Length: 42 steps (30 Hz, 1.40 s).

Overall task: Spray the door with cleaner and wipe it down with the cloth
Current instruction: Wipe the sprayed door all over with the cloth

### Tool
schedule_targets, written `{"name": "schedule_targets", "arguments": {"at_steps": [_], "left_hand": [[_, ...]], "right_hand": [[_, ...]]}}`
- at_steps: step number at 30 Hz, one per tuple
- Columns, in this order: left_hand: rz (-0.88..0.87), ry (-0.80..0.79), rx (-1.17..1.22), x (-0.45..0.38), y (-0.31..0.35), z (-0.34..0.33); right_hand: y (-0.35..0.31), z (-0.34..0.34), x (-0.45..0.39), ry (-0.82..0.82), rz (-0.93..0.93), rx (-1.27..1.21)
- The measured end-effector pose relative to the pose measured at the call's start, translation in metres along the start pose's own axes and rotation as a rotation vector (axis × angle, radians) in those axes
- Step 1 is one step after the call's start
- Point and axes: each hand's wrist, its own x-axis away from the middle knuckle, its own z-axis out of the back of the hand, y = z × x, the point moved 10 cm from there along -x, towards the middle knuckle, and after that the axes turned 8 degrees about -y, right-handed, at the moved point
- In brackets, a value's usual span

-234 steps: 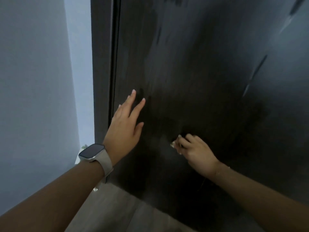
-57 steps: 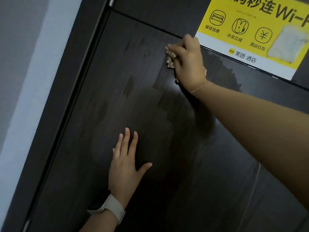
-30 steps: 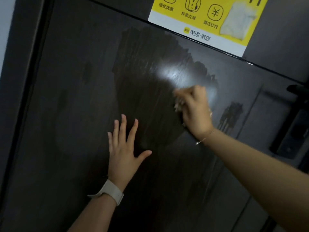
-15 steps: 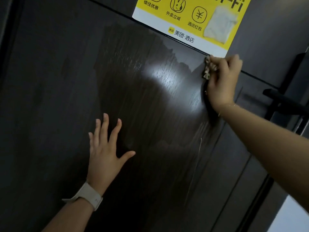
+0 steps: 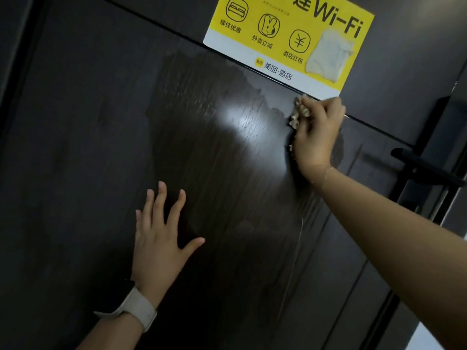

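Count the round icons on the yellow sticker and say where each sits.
3 on the yellow sticker, in a row: bed icon at left, rabbit icon in the middle, yen icon at right. The sticker's top is cut off, so more may exist.

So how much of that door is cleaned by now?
Done: a wet, shiny patch covers the door's middle. In hand: the right hand rubs the cloth just under the sticker; the left hand lies flat. Left: the dull left side and bottom.

Bare forearms; pale watch strap [image 5: 137, 311] on left wrist, thin bracelet [image 5: 328, 170] on right.
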Motion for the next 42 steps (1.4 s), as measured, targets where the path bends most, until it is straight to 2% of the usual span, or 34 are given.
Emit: {"name": "schedule_targets", "arguments": {"at_steps": [6, 8, 12, 18, 21, 23, 25, 29, 31, 35, 39, 42], "left_hand": [[0.053, -0.015, -0.028, -0.002, 0.003, 0.006], [0.062, 0.041, -0.006, -0.008, 0.012, 0.023], [-0.158, 0.162, 0.007, -0.045, 0.065, 0.067], [-0.409, 0.022, -0.068, -0.110, 0.147, 0.077], [-0.412, -0.047, -0.158, -0.120, 0.159, 0.059], [-0.393, -0.035, -0.204, -0.122, 0.157, 0.053], [-0.390, -0.009, -0.210, -0.122, 0.155, 0.053], [-0.373, 0.010, -0.232, -0.124, 0.154, 0.054], [-0.361, 0.004, -0.247, -0.125, 0.154, 0.055], [-0.340, -0.024, -0.269, -0.123, 0.155, 0.055], [-0.321, -0.026, -0.301, -0.116, 0.168, 0.058], [-0.447, -0.038, -0.291, -0.109, 0.198, 0.056]], "right_hand": [[-0.074, -0.057, -0.030, -0.080, 0.190, -0.056], [-0.079, -0.063, -0.034, -0.099, 0.208, -0.061], [-0.058, -0.047, -0.026, -0.131, 0.222, -0.057], [0.042, 0.037, 0.003, -0.020, -0.027, 0.071], [0.073, 0.064, 0.016, 0.077, -0.170, 0.111], [0.075, 0.066, 0.020, 0.150, -0.255, 0.086], [0.061, 0.055, 0.017, 0.179, -0.255, 0.047], [0.003, 0.006, 0.007, -0.012, 0.005, -0.001], [-0.010, -0.007, 0.006, -0.099, 0.066, -0.010], [0.007, 0.010, 0.027, -0.159, 0.088, 0.026], [0.047, 0.046, 0.070, -0.175, 0.008, 0.057], [0.075, 0.067, 0.090, -0.159, -0.066, 0.090]]}}
